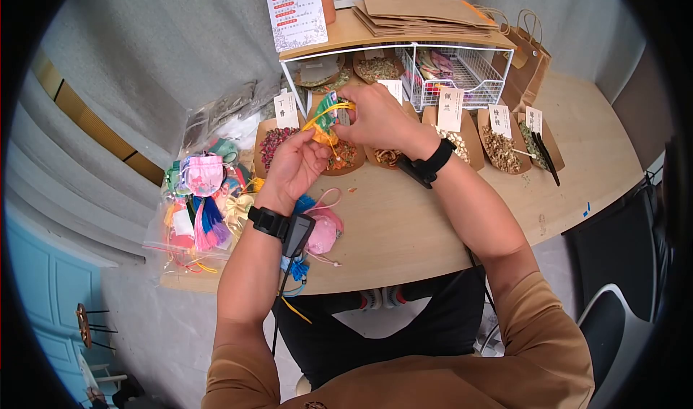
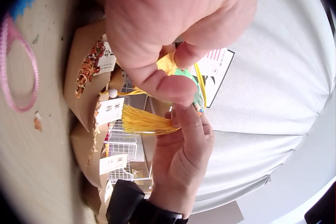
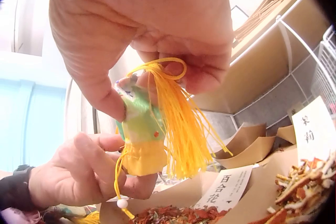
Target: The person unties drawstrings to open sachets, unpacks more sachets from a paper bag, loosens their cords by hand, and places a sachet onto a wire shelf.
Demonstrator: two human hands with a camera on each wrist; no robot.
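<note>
Both hands hold a small green and yellow drawstring pouch (image 3: 140, 121) above the trays of dried herbs. My right hand (image 1: 379, 116) pinches its green end between thumb and fingers. A yellow tassel (image 3: 181, 129) hangs down from beneath those fingers. The yellow band of the pouch faces downward in the right wrist view, and my left hand (image 1: 297, 160) pinches it there. From that side dangles a yellow cord with a white bead (image 3: 122, 203). In the left wrist view my left thumb and fingers cover part of the pouch.
Labelled paper trays of dried herbs (image 1: 274, 145) line the table behind the hands. A plastic bag of colourful pouches (image 1: 202, 178) lies at left, a pink pouch (image 1: 323, 232) near the front. A shelf (image 1: 325, 44) with paper bags stands at the back; black tongs (image 1: 546, 160) rest at right.
</note>
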